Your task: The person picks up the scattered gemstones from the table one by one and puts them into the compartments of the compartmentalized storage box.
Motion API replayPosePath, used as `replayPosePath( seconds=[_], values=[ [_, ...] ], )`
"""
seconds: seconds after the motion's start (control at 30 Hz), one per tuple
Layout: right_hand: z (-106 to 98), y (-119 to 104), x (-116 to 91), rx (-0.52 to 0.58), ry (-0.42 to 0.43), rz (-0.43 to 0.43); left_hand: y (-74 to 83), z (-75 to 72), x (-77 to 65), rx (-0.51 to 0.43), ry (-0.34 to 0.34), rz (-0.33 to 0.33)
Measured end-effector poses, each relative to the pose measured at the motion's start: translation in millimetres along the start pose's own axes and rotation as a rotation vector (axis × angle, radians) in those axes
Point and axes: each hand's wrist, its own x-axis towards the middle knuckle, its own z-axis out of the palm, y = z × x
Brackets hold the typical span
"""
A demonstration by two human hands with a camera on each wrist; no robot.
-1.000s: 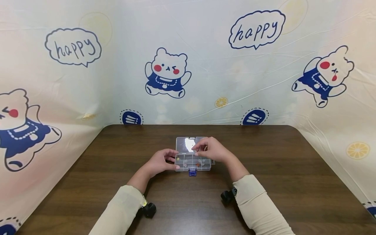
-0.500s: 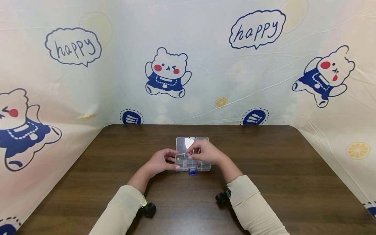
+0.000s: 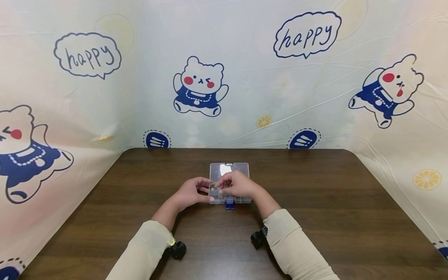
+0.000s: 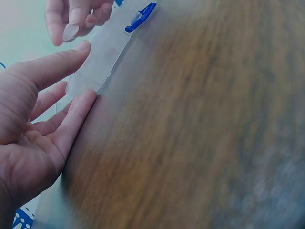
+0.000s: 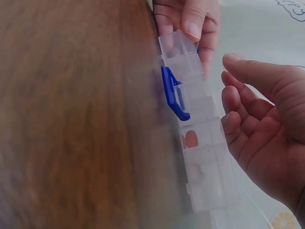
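A clear plastic compartment box lies on the table with its lid folded back and its blue latch toward me. My left hand holds the box's left end, thumb at the front, fingers behind. Over the left compartments, my right hand pinches a small whitish round piece between thumb and finger. A yellow piece sits in the back left compartment. In the right wrist view an orange-red oval piece and a pale piece show inside the box. Some compartments are hidden by my right hand.
The brown wooden table extends around the box on all sides. A printed cloth backdrop rises behind the table and at both sides. Black wrist cameras sit on both forearms.
My right hand has moved left and slightly down over the box, from the right-middle compartments to the left ones. My left hand and the box have stayed in place.
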Motion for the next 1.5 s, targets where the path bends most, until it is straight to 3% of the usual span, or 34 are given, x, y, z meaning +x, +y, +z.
replayPosePath(
  seconds=[0.83,0.93,1.0,1.07,1.17,1.5],
  values=[
    [8.4,-1.6,6.2,-0.047,-0.027,0.022,0.8,2.0,-1.0,-0.025,-0.005,0.021],
    [8.0,-1.7,5.4,-0.039,-0.025,0.036,13.2,1.4,-8.1,-0.017,-0.013,0.017],
    [7.5,-2.4,4.2,-0.030,-0.020,0.035,13.2,1.3,-7.9,-0.013,-0.013,0.016],
    [6.7,-2.7,2.9,-0.025,-0.010,0.028,12.6,0.8,-7.5,-0.008,-0.012,0.013],
    [4.9,-3.5,-0.1,-0.019,0.008,0.011,-0.8,1.3,-0.2,-0.012,-0.002,0.007],
    [-1.5,-0.5,-9.9,-0.027,0.055,0.025,-1.0,1.3,-1.3,-0.010,0.011,-0.004]
  ],
)
